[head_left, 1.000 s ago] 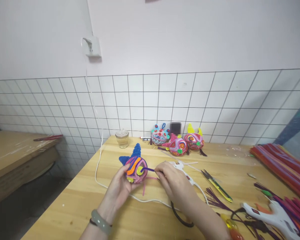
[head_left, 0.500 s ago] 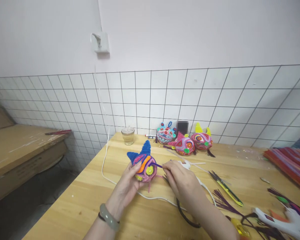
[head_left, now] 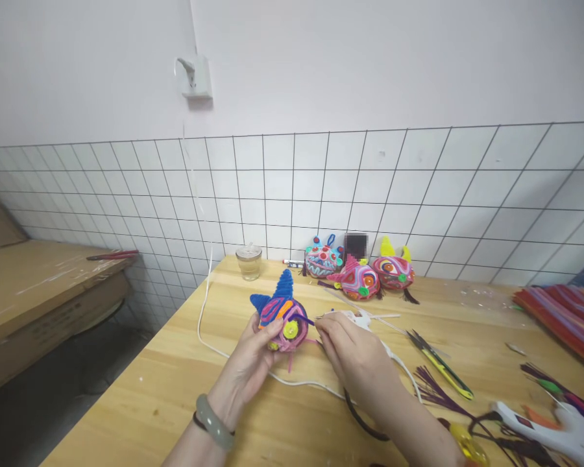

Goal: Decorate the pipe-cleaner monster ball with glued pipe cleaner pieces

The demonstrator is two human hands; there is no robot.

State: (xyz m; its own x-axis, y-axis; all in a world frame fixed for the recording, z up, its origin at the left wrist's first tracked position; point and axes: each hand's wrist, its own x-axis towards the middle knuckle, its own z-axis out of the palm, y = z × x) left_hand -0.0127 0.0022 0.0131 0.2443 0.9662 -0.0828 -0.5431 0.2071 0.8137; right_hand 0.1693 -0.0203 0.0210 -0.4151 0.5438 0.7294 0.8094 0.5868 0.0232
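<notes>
My left hand (head_left: pixel 259 344) is wrapped round a colourful fish-shaped ornament (head_left: pixel 299 334), made of coiled pipe cleaners with blue fins on top and a yellow button eye. Between the thumb and fingertips of my right hand (head_left: pixel 353 347) is the free end of a purple pipe cleaner (head_left: pixel 305 320); its other end meets the ornament near the eye. Short pink ends stick out at the ornament's lower right. Behind my right hand lies a white glue gun (head_left: pixel 363 316), partly hidden. Dark scissors-like blades show just under my right fingers, mostly covered.
Several finished ornaments (head_left: pixel 360 282) and a glass (head_left: pixel 248 261) stand by the tiled wall. Yellow-black scissors (head_left: pixel 440 364), purple tassels (head_left: pixel 438 389), a second glue gun (head_left: pixel 555 425) and a bundle of pipe cleaners (head_left: pixel 562 318) lie at right. A white cord (head_left: pixel 302 384) crosses the wooden table.
My left thumb has shifted slightly down over the ornament's orange stripe, and the ornament has turned a little. My right hand still pinches the purple pipe cleaner in nearly the same place.
</notes>
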